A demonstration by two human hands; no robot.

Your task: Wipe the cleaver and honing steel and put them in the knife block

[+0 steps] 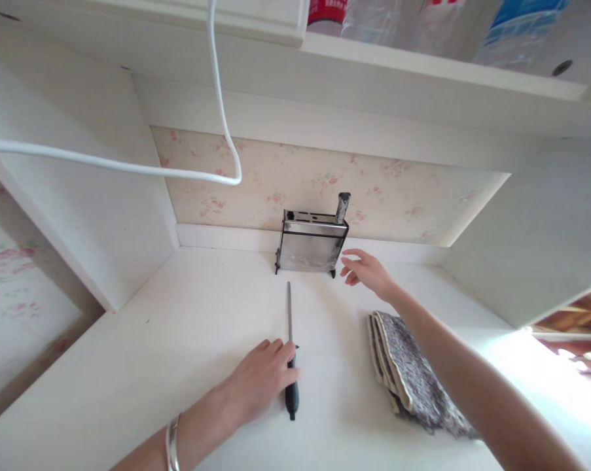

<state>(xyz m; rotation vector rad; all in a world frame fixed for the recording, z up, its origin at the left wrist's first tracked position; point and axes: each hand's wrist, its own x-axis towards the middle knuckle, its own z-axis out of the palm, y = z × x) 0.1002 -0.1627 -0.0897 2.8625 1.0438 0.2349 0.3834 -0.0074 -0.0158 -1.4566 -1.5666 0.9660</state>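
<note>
The left hand [260,383] lies loosely open on the black handle of a sharpening rod [290,353], which lies flat on the white counter [177,340], pointing at a metal rack [311,242] by the wall. The right hand [368,270] hovers open, empty, just beside the rack, above a folded cloth [413,373].

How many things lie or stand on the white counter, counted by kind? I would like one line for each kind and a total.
Sharpening rod, black handle under the left hand: 1
Metal knife holder, near the open right hand: 1
Folded cloth: 1
Total: 3
</note>
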